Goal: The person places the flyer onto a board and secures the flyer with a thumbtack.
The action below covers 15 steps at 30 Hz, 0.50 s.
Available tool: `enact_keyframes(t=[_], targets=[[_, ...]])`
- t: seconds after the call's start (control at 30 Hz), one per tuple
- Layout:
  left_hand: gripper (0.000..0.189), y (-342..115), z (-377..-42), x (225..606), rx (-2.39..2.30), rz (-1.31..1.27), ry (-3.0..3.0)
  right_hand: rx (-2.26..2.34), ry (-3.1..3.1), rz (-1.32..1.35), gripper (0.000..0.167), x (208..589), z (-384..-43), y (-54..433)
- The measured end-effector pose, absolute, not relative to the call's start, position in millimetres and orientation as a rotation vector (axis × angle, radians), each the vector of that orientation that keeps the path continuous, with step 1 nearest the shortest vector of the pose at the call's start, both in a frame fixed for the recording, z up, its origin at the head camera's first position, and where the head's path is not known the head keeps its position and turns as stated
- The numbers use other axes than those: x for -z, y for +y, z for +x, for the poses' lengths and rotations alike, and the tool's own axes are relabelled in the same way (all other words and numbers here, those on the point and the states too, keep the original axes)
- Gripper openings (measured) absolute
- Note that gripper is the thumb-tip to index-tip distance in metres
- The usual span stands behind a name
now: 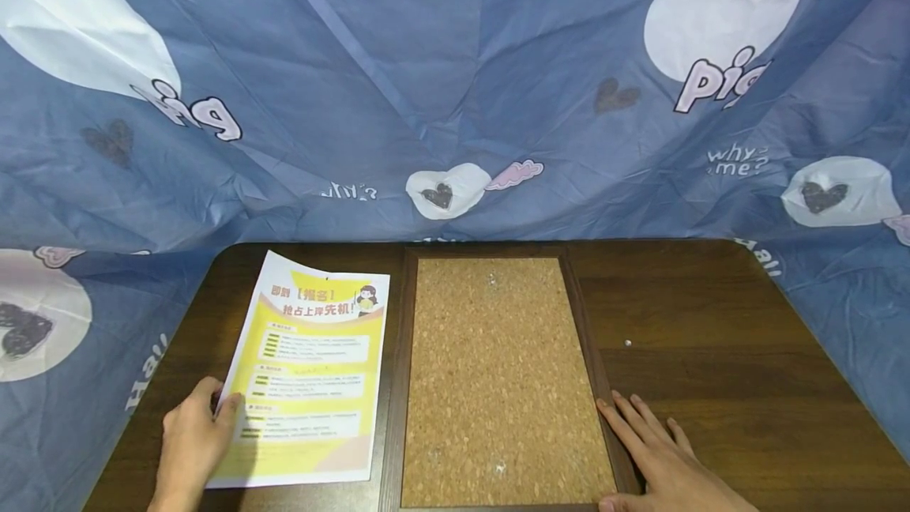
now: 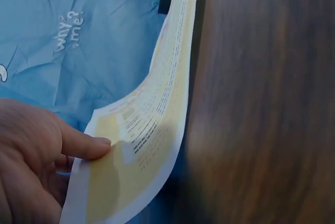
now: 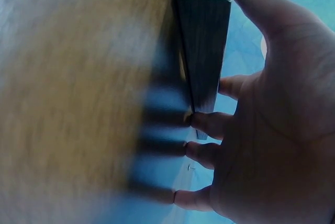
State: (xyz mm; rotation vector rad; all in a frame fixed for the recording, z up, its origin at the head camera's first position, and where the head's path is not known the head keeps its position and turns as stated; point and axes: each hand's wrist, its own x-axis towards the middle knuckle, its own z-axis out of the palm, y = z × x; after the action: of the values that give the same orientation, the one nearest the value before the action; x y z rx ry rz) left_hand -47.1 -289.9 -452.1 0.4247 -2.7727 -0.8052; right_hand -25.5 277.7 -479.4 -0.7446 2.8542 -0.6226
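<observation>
My left hand (image 1: 195, 437) pinches the left edge of a yellow and white printed poster (image 1: 313, 385) between thumb and fingers. In the left wrist view the sheet curves up off the wood near the thumb. To its right lies a cork board (image 1: 498, 370) in a dark wooden frame (image 1: 590, 338). My right hand (image 1: 661, 457) rests at the frame's lower right side, its fingers spread and fairly straight. In the right wrist view the fingertips touch the tabletop beside the frame, and the thumb lies along the frame. Clear pushpins (image 1: 501, 467) stand near the cork's top and bottom.
A small clear pushpin (image 1: 628, 343) lies on the dark wooden table (image 1: 725, 370), right of the frame. A small dark mark sits near the poster's top edge. Behind the table hangs a blue printed cloth (image 1: 384, 85), which also drops down at both sides.
</observation>
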Motion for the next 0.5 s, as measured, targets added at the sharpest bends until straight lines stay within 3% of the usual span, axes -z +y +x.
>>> enact_keyframes(t=[0.5], targets=[[0.032,-303.8,-46.4,443.2,1.166,0.674,-2.82,0.643,2.848,-0.752,0.103,478.2,-23.9,277.3]])
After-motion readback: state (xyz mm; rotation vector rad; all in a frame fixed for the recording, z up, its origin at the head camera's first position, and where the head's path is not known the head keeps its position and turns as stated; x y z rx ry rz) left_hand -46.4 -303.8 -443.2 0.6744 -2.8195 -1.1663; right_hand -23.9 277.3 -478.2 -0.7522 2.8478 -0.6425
